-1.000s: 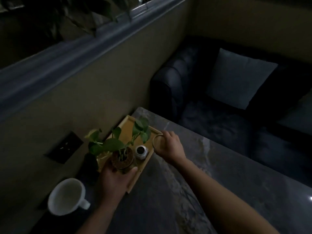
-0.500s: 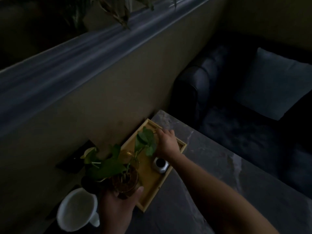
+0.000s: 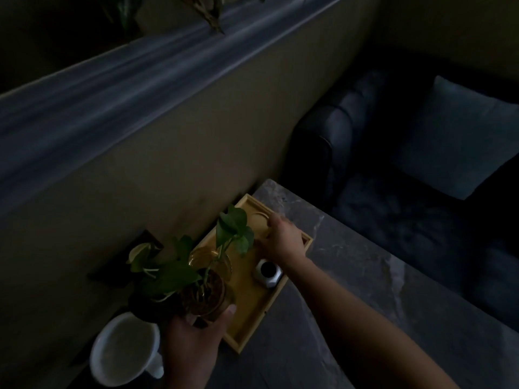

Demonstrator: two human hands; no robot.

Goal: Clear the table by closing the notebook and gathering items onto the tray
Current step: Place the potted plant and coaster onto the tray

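A wooden tray (image 3: 250, 313) lies on the grey marble table (image 3: 351, 276), against the wall. My left hand (image 3: 193, 343) grips a glass pot (image 3: 205, 299) with a leafy green plant (image 3: 233, 228), held over the tray's near end. My right hand (image 3: 280, 242) reaches into the tray's far end, its fingers curled on the edge of a round wooden coaster (image 3: 257, 217) that lies there. A small silver jar (image 3: 268, 273) stands on the tray under my right wrist. No notebook is visible.
A white mug (image 3: 126, 349) stands left of my left hand, on something dark. A dark socket plate (image 3: 126, 259) is on the wall behind the plant. A dark sofa (image 3: 393, 169) with a grey cushion (image 3: 463, 136) lies beyond the table's far edge.
My right hand has carried the round coaster from beside the tray into its far end. The view has shifted left and down; my left hand still holds the pot.
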